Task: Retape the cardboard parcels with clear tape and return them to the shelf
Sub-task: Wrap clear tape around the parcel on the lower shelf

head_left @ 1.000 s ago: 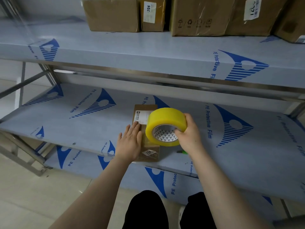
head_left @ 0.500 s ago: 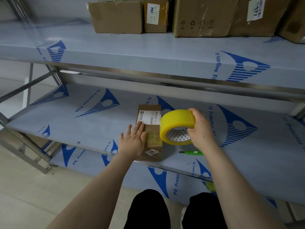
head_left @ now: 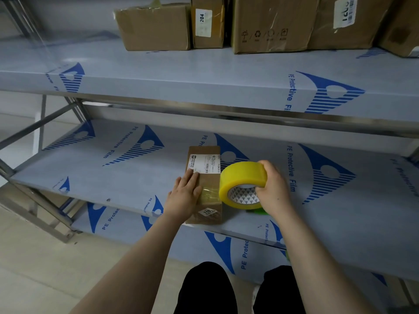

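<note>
A small flat cardboard parcel [head_left: 206, 177] with a white label lies on the middle shelf [head_left: 127, 177] near its front edge. My left hand [head_left: 184, 196] presses flat on the parcel's left side, fingers straight. A strip of clear tape [head_left: 209, 193] runs across the parcel's top to the yellowish tape roll [head_left: 241, 183], which my right hand [head_left: 273, 189] grips just right of the parcel, tilted on its edge.
A green object [head_left: 259, 211], mostly hidden by the roll and my right hand, lies on the middle shelf. Several larger cardboard boxes [head_left: 156, 26] stand at the back of the upper shelf [head_left: 204, 71]. A lower shelf [head_left: 204, 241] and floor show below, with my knees.
My right hand has drawn the tape roll to the right off the parcel, stretching tape across its top. My left hand stays pressed on the parcel.
</note>
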